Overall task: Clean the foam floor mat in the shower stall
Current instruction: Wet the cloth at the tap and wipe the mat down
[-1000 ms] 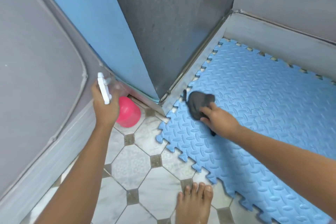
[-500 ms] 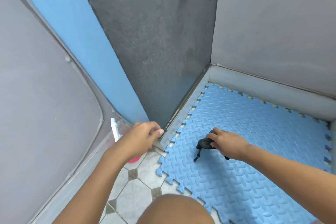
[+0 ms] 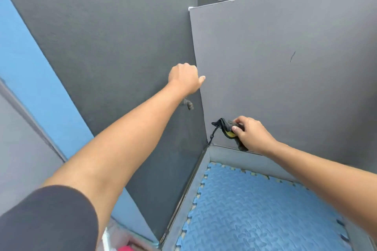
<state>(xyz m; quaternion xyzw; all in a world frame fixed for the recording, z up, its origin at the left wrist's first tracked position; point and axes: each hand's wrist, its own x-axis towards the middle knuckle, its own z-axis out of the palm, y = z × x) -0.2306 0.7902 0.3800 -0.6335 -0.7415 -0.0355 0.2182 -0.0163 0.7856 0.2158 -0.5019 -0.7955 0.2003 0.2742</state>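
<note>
The blue foam floor mat (image 3: 255, 210) lies on the stall floor at the lower right, its toothed edges against the grey kerb. My right hand (image 3: 252, 134) is lifted above the mat's far corner and pinches a dark cloth (image 3: 226, 126) with a yellow patch; a cord hangs from the cloth. My left hand (image 3: 184, 79) is raised against the dark wall with its fingers curled, just above the grey tap spout (image 3: 189, 105). The tap handle is hidden under that hand.
Dark grey wall panels (image 3: 285, 67) close the stall at the back and left, with a blue strip (image 3: 30, 71) further left. A pink and white spray bottle (image 3: 124, 248) peeks in at the bottom edge. A raised grey kerb (image 3: 234, 156) borders the mat.
The view has tilted upward. My left hand let go of the spray bottle and rose to the tap. My right hand lifted the cloth off the mat to the far corner.
</note>
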